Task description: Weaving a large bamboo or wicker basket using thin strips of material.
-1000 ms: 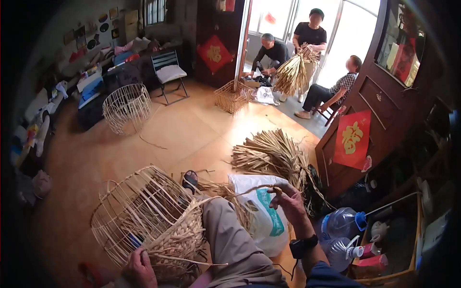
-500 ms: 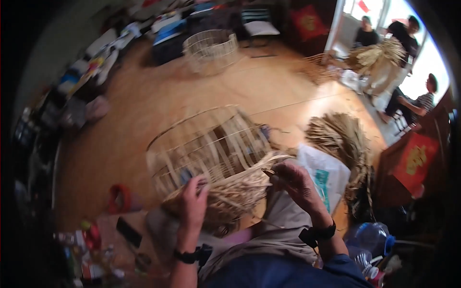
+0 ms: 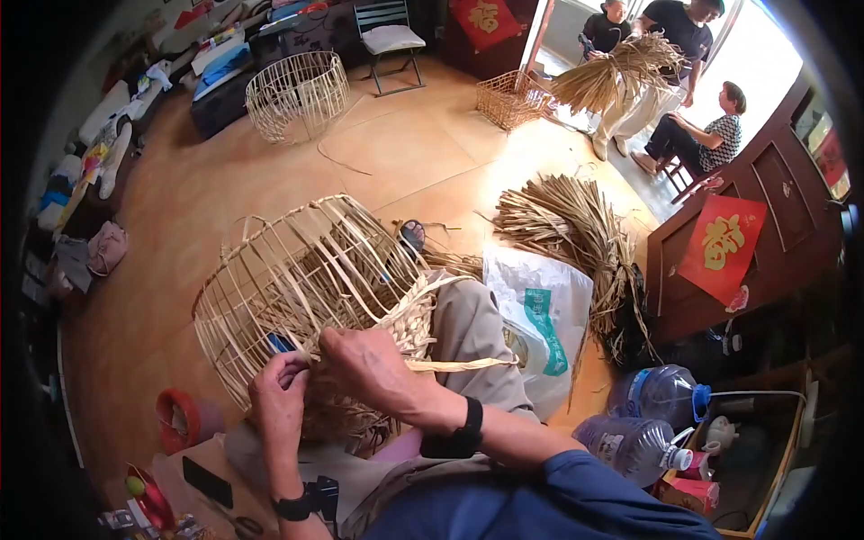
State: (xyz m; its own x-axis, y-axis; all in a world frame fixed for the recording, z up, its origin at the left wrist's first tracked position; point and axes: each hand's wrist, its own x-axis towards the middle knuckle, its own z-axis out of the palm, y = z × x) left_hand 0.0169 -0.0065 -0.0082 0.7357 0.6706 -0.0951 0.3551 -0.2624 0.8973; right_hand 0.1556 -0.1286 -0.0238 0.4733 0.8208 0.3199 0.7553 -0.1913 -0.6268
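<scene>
A half-woven basket point(image 3: 301, 261) with bare upright stakes lies tilted across my lap. Dense plaited dry leaf point(image 3: 412, 313) covers its near right side. My left hand point(image 3: 279, 396) is closed in a pinch at the basket's near edge; what lies between its fingertips is too small to make out. Just right of it, my right hand point(image 3: 369, 367) is closed with its fingers turned toward the left hand. A pale dried leaf strip point(image 3: 468, 364) runs out from beneath the right hand across my trouser leg. The right fingertips are partly hidden.
Bundled dry leaves point(image 3: 562, 220) lie on the floor behind a white plastic bag point(image 3: 540, 297). Large plastic bottles point(image 3: 630, 441) stand at my right, a red bucket point(image 3: 175, 421) at my left. Farther off are another basket frame point(image 3: 297, 94), a wicker basket point(image 3: 513, 99) and several people point(image 3: 711, 135).
My right hand has moved left and down, close beside my left hand, which has shifted left and lower. The head view has swung right, and the basket now shows farther left.
</scene>
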